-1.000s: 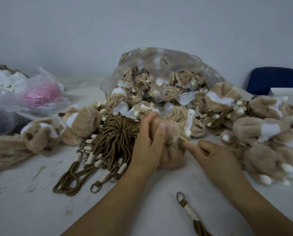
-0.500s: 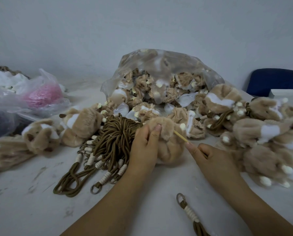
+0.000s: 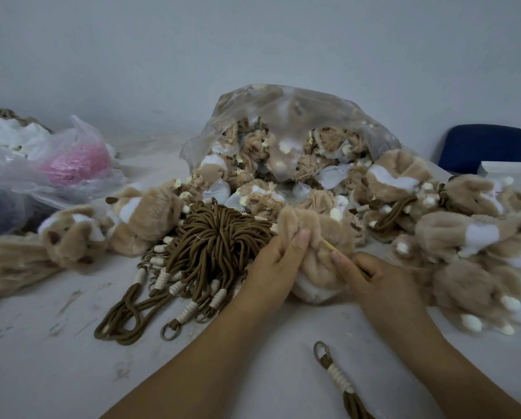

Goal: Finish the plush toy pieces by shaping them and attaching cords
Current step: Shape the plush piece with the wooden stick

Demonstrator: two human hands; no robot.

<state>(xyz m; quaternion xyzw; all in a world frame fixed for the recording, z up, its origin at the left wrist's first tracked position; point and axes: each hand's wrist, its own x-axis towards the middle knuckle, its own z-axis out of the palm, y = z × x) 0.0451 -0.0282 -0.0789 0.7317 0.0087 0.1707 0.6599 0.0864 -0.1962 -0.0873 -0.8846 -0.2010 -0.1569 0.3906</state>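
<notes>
White tabletop (image 3: 41,373), scuffed, runs back to a pale wall. At far left lie thin plastic bags (image 3: 8,176), one with pink material (image 3: 74,166) inside. Just beside them lie finished plush toys (image 3: 71,237), tan with white patches. Next comes the bundle of brown cords (image 3: 213,246), its bound ends and metal rings fanned toward me.

My left hand (image 3: 271,267) grips the left edge of the plush piece (image 3: 319,267), fingers curled round the fur and thumb pressed on top. The piece rests on the table at centre, in front of the clear bag of unfinished pieces (image 3: 283,131). My right hand (image 3: 374,276) pinches a thin yellow stick (image 3: 328,245) between thumb and forefinger, tip buried in the fur.

Compared with half a second ago, less of the stick shows, my left thumb sits further right, and a white underside is now exposed at the near edge of the piece.

One loose cord (image 3: 337,379) lies nearest me. At right sits a heap of plush toys (image 3: 465,237), with a blue chair (image 3: 483,146) behind.
</notes>
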